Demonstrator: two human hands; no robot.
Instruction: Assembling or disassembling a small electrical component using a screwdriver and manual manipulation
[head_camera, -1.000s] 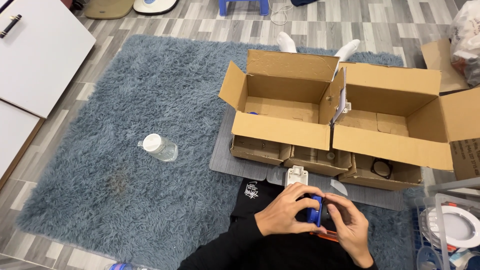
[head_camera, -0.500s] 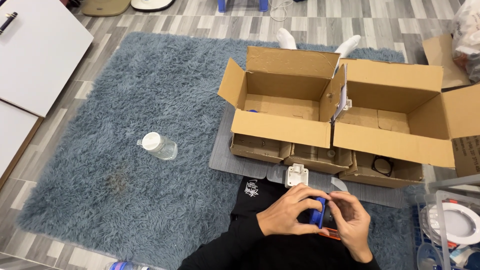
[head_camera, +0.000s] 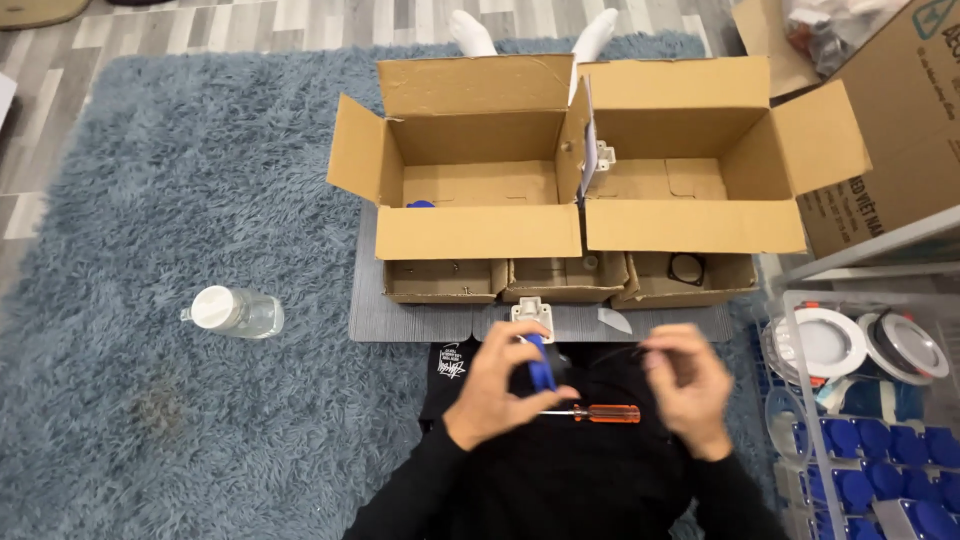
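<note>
A blue-grey shag rug (head_camera: 200, 200) covered the floor, bearing two open cardboard boxes (head_camera: 480, 160) side by side. Beside them lay a clear plastic bottle (head_camera: 235, 312). The left hand (head_camera: 500, 385) was curled around a small blue part (head_camera: 541, 362), just above an orange-handled screwdriver (head_camera: 600, 413) on the lap. The right hand (head_camera: 685, 385) pinched something too small to tell.

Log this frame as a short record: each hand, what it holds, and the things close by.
left hand: grips a small blue plastic part
right hand: fingers curled, contents too blurred to tell
lap: orange-handled screwdriver lying between the hands
ahead: small white plastic block on a grey board
boxes: two open cardboard boxes
rug: clear plastic bottle lying on its side
</note>
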